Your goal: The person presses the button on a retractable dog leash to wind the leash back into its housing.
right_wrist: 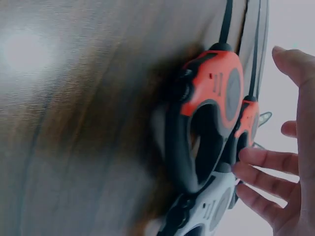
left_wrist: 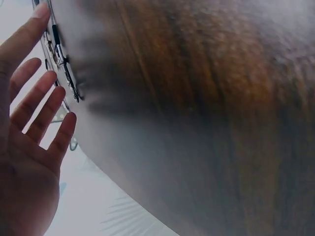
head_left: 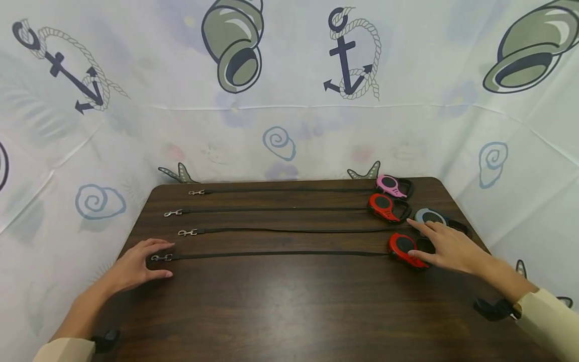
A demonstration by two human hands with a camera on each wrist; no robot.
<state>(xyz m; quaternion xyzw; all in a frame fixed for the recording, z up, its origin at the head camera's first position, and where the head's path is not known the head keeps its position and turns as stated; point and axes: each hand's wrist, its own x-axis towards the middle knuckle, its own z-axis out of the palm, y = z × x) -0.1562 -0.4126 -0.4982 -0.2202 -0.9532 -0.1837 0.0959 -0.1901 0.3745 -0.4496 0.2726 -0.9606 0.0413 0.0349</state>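
The left hand is spread, its thumb and fingers well apart and gripping nothing. The thumb lies on the near side and the fingers on the far side of the metal clip of the nearest leash, a span that seems suited to framing the clip without pushing it.

The right hand is likewise spread and holds nothing. Its thumb is over the near red handle and its forefinger reaches past the grey handle; whether either touches, I cannot tell. Its fingers probably part this way because the two handles sit so close together.

Beyond are the far red handle and the pink handle. The grey one sits farther right than the others, perhaps to leave room in the crowded column.

All four leashes lie across the table, clips left and handles right, in rows that likely keep the cords from crossing. The cords run nearly straight, so the reels are presumably locked. Behind hangs a patterned cloth.
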